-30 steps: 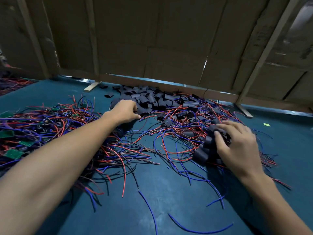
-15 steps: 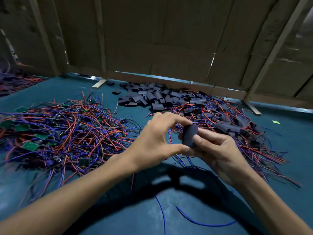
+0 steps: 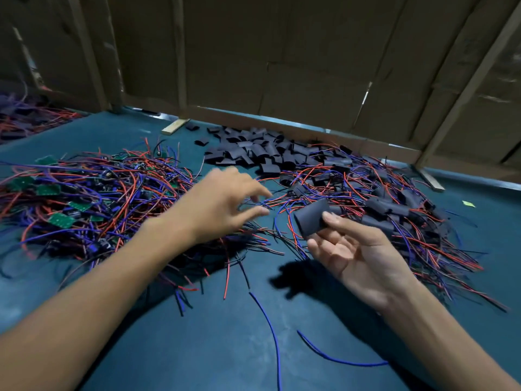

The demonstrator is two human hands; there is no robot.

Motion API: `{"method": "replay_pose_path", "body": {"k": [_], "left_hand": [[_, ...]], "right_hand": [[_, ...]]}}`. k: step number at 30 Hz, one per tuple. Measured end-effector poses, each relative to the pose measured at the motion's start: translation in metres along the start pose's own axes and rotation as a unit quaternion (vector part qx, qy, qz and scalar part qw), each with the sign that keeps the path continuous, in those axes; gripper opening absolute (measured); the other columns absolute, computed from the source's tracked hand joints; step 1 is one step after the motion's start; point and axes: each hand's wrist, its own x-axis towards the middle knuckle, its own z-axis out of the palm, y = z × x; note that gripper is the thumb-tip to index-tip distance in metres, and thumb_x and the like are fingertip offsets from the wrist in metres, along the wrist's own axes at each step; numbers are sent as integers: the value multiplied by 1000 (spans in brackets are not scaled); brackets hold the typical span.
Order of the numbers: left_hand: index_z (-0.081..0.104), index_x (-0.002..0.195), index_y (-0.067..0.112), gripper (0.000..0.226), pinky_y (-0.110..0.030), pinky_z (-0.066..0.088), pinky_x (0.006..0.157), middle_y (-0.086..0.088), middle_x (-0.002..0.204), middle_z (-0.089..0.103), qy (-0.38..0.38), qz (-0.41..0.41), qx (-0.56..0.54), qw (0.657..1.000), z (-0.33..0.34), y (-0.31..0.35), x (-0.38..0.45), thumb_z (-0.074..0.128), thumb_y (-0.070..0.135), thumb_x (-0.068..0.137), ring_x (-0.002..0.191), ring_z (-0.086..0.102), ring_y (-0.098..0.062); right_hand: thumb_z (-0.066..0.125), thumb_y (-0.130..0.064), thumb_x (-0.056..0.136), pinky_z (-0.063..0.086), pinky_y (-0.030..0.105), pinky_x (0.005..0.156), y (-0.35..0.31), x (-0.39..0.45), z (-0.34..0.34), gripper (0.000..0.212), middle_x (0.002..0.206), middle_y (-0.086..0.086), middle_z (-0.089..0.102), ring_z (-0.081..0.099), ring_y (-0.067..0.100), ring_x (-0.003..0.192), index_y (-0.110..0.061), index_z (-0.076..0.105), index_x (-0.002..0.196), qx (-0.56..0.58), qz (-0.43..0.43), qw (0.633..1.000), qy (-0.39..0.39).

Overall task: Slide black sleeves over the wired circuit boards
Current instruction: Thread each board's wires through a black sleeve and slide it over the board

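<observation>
Our right hand point(image 3: 355, 255) pinches one black sleeve point(image 3: 313, 218), its long axis tilted up and to the right. Our left hand point(image 3: 222, 201), fingers spread, hovers nearer the boards point(image 3: 60, 218), heaped to the left among tangled wires point(image 3: 118, 193).

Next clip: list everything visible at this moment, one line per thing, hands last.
held sleeve: one, black, pinched in right hand
loose sleeves: many, black, heap at table's far middle
bare wired boards: many, green boards, red and blue wires, left pile
sleeved boards: many, black, wired, right pile
table: one, teal
cardboard wall: brown, behind table
left hand: empty, fingers spread, above wires
right hand: pinching sleeve
</observation>
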Motion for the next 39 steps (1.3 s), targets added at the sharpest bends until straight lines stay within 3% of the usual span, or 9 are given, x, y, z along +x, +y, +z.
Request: {"method": "replay_pose_path", "body": {"k": [2,7,13,17,20,26,32,36,39], "left_hand": [[68,119,31,38,-35,39,90,11,105,65,-59,-90,103,989,-17,-22,0,66,54,88,105,54,-18],[72,107,41,36,-12,42,70,20,89,65,-260,-174,16,950,-34,-51,-10,81,55,75,83,59,7],[76,104,36,27,-16,49,74,23,81,70,-239,-181,0,954,-35,-53,-10,84,38,78,77,62,13],[66,109,42,35,-17,47,75,21,89,70,-206,-177,-26,962,-34,-45,-9,84,38,79,84,62,7],[63,99,41,36,-30,47,81,21,93,64,-241,-195,29,950,-42,-47,-12,84,51,72,89,60,-1],[73,88,32,12,-28,49,72,12,83,65,-274,-210,80,935,-48,-43,-12,83,33,81,82,61,-7],[72,97,31,12,-42,42,92,7,100,56,-95,-132,122,979,-56,-28,-5,74,38,87,105,51,-19],[69,104,12,15,-30,54,82,1,93,70,158,-12,-38,987,-56,-11,-1,73,17,91,86,66,-13],[67,119,15,22,-23,57,78,0,99,72,225,-61,-236,943,-48,5,4,66,18,97,84,72,-10]], "right_hand": [[71,-13,73,58,27,58,-4,0,-1,12,94,10,73,67,22,83,-9,76,83,10,-2,1000,0],[62,-16,80,59,23,59,-11,2,-8,23,111,11,73,75,24,93,-2,69,97,85,-56,994,26],[74,-28,83,61,25,66,-10,4,-10,20,101,15,70,73,24,89,-8,78,80,46,-84,993,63],[72,-26,81,61,26,69,-8,5,-11,35,106,15,73,74,25,95,-4,65,107,17,-90,994,64],[72,-27,81,62,27,69,-10,3,-10,34,102,13,73,74,25,92,-5,65,106,2,-89,994,58],[74,-27,80,62,26,67,-11,4,-13,37,102,14,74,74,24,90,-2,66,107,-3,-90,993,70],[75,-24,78,61,28,70,-11,7,-18,35,102,16,75,76,27,94,-3,65,105,-12,-126,989,74],[75,-24,80,61,29,69,-12,7,-20,34,108,19,73,76,28,92,-3,66,106,-8,-124,988,86],[75,-25,79,61,29,69,-13,7,-21,37,108,19,74,76,27,91,-3,66,107,-13,-125,988,92]]}}
